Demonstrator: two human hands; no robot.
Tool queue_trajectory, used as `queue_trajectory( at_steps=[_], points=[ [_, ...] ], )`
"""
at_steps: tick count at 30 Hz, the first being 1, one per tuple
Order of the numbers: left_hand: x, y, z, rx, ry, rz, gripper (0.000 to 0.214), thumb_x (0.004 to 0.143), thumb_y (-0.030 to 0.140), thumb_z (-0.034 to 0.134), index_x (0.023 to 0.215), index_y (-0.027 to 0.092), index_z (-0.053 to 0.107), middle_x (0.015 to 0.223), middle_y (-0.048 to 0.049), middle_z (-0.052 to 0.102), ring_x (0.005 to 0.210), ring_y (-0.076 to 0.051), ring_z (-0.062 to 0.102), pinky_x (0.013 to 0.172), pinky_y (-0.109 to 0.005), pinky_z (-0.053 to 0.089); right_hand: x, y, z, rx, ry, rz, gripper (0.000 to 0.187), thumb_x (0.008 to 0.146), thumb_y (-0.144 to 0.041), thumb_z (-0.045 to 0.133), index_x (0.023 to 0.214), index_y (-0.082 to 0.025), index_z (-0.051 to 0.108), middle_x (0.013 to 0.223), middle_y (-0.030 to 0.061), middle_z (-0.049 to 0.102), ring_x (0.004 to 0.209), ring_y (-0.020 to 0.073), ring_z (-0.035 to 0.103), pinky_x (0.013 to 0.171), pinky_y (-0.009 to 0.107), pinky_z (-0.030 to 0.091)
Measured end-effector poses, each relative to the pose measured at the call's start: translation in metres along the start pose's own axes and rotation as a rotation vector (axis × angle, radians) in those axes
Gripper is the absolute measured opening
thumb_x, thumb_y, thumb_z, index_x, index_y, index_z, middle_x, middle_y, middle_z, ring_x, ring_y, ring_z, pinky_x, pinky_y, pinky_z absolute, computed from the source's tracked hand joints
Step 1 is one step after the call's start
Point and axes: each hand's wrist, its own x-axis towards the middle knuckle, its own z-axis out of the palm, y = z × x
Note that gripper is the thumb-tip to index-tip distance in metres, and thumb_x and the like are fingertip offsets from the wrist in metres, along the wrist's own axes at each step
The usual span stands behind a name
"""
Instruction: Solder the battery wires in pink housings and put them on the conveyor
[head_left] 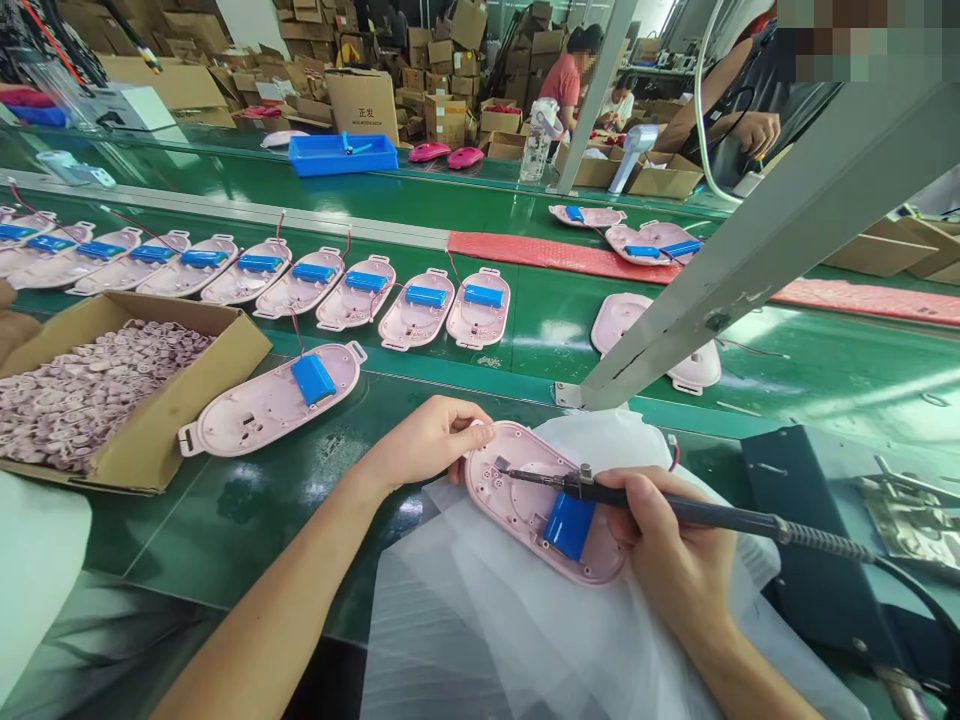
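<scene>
A pink plastic housing (pixel 517 510) lies tilted over sheets of white packing foam (pixel 450 610), a blue battery pack (pixel 570 525) seated in its lower right part. My left hand (pixel 435 440) pinches the housing's upper left end between thumb and fingers. In my right hand (pixel 667 540) is a soldering iron (pixel 690 510), gripped like a pen. Its tip reaches over the left part of the housing, near some small holes; whether it touches the plastic I cannot tell. Left of my hands, another pink housing (pixel 262 415) with a blue battery rests on the green bench.
A cardboard box (pixel 187 400) of small pink parts stands at left. Several battery-fitted housings (pixel 425 310) line the green conveyor (pixel 547 330). A grey metal post (pixel 675 280) slants across the right, above a dark soldering station (pixel 810 520). Another person's hand (pixel 754 132) shows at upper right.
</scene>
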Motion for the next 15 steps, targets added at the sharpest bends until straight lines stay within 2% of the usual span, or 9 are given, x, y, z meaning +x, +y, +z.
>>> queue_trajectory(
  at_steps=[15],
  points=[
    [-0.0009, 0.0018, -0.0007, 0.001, -0.011, 0.007, 0.028, 0.097, 0.039, 0.062, 0.090, 0.015, 0.074, 0.065, 0.0016, 0.063, 0.050, -0.010, 0.058, 0.049, -0.020, 0.046, 0.0020, -0.0054, 0.0013, -0.033, -0.020, -0.045, 0.035, 0.100, -0.046, 0.068, 0.078, -0.022, 0.082, 0.047, -0.0020, 0.061, 0.037, 0.0119, 0.054, 0.035, 0.022, 0.039]
  ],
)
